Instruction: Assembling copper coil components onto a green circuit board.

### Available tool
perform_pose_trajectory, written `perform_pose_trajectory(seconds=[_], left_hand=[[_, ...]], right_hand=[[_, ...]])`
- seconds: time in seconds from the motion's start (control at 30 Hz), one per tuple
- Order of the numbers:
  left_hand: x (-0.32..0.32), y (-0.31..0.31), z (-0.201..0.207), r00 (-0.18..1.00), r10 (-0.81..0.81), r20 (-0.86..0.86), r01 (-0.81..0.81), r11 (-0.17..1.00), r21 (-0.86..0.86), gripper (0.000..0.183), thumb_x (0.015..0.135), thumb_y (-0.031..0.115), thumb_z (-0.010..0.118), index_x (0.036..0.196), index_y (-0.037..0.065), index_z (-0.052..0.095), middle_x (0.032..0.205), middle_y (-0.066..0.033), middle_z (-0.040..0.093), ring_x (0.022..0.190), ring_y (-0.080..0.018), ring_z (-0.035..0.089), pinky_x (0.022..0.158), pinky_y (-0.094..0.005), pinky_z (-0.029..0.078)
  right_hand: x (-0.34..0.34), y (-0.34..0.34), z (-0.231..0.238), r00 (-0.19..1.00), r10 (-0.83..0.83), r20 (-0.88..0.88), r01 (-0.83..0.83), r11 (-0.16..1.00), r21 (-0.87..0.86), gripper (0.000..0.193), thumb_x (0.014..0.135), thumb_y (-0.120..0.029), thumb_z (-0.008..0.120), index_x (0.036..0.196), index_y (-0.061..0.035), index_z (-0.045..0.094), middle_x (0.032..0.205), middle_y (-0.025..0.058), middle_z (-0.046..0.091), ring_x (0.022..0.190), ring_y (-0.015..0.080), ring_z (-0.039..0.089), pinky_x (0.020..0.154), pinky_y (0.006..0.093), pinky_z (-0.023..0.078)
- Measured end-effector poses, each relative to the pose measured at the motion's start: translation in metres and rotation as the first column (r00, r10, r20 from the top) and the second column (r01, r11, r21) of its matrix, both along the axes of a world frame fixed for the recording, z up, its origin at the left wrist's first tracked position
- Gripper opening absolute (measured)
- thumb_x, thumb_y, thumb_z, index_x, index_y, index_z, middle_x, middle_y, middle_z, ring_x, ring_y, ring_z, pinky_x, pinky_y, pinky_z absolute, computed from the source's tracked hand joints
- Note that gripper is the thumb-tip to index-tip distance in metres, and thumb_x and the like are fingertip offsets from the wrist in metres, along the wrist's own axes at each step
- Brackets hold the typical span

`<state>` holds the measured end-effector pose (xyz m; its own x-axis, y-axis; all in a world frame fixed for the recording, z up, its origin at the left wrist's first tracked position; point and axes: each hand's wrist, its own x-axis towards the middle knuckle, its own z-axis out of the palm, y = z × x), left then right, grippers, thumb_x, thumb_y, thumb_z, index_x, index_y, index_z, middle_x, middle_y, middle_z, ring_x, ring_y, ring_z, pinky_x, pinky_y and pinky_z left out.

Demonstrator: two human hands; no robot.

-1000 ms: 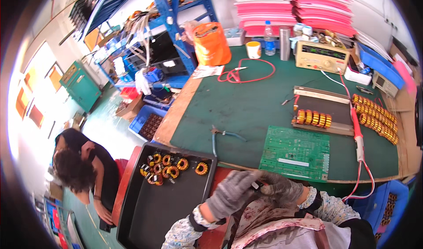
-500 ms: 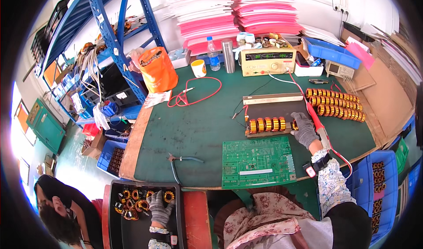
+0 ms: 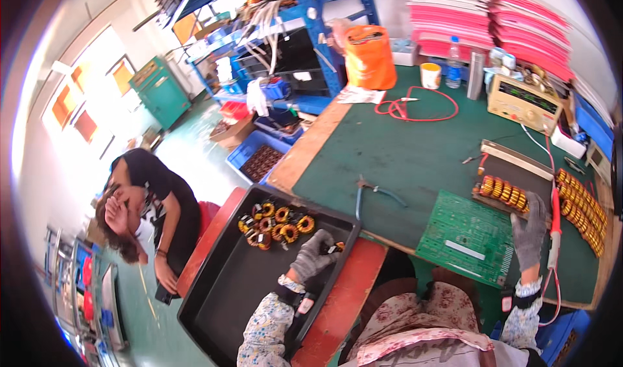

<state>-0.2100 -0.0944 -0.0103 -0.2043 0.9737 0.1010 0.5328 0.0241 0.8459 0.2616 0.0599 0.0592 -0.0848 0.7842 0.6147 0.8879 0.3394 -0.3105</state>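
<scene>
My left hand (image 3: 313, 253), in a grey glove, is over the right side of a black tray (image 3: 224, 302). Its fingers are closed on a copper-wound toroid coil (image 3: 338, 245) that shows at the fingertips. Beside it in the tray lies a loose heap of similar coils (image 3: 267, 224). On the bench my gloved right hand (image 3: 531, 231) has its thumb apart and its fingers stretched along the near end of a row of coils (image 3: 503, 192) on a fixture. A green circuit board (image 3: 464, 237) lies to its left. A red-handled probe (image 3: 555, 214) runs close along its right side.
Blue-handled pliers (image 3: 379, 190) lie near the bench's front edge. More coils (image 3: 581, 211) stand in rows at the right. A beige power unit (image 3: 524, 104), a yellow cup (image 3: 430, 75) and an orange bag (image 3: 370, 59) stand behind. Another person (image 3: 162, 205) sits left of the tray.
The view has turned left. My left hand has moved right from the heap, with a coil in its fingers. My right hand's fingers have straightened beside the coil row.
</scene>
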Motion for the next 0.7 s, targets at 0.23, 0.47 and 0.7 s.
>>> perform_pose_trajectory(seconds=[0.23, 0.47, 0.7], left_hand=[[0.016, -0.029, 0.063, 0.988, 0.112, -0.110, -0.101, 0.990, 0.102, 0.033, 0.068, 0.000, 0.071, 0.094, 0.006, 0.051, 0.086, -0.0040, 0.055, 0.076, -0.0133, 0.054, 0.069, -0.0272, 0.047], [0.094, -0.021, 0.134, 0.934, -0.294, -0.202, 0.345, 0.887, 0.306, 0.029, 0.068, -0.002, 0.070, 0.092, 0.004, 0.055, 0.096, -0.0095, 0.058, 0.083, -0.0240, 0.058, 0.074, -0.0338, 0.048], [0.005, -0.018, 0.081, 0.966, 0.117, -0.230, -0.016, 0.917, 0.398, 0.056, 0.067, 0.011, 0.075, 0.117, 0.001, 0.052, 0.106, -0.0123, 0.058, 0.102, -0.0271, 0.055, 0.087, -0.0362, 0.044]], right_hand=[[-0.103, -0.054, 0.039, 0.715, 0.577, -0.395, -0.691, 0.669, -0.274, 0.048, 0.072, -0.013, 0.069, 0.117, -0.0073, 0.055, 0.108, 0.0104, 0.057, 0.102, 0.0220, 0.055, 0.081, 0.0342, 0.050], [-0.192, -0.095, 0.009, 0.139, -0.074, -0.988, -0.963, -0.242, -0.117, 0.048, 0.080, -0.023, 0.068, 0.120, -0.0032, 0.050, 0.107, 0.0075, 0.056, 0.097, 0.0156, 0.055, 0.083, 0.0274, 0.047], [-0.153, -0.074, 0.006, 0.164, 0.048, -0.985, -0.985, -0.046, -0.166, 0.040, 0.072, -0.019, 0.069, 0.107, -0.0043, 0.055, 0.093, 0.0008, 0.055, 0.080, 0.0092, 0.053, 0.068, 0.0222, 0.044]])
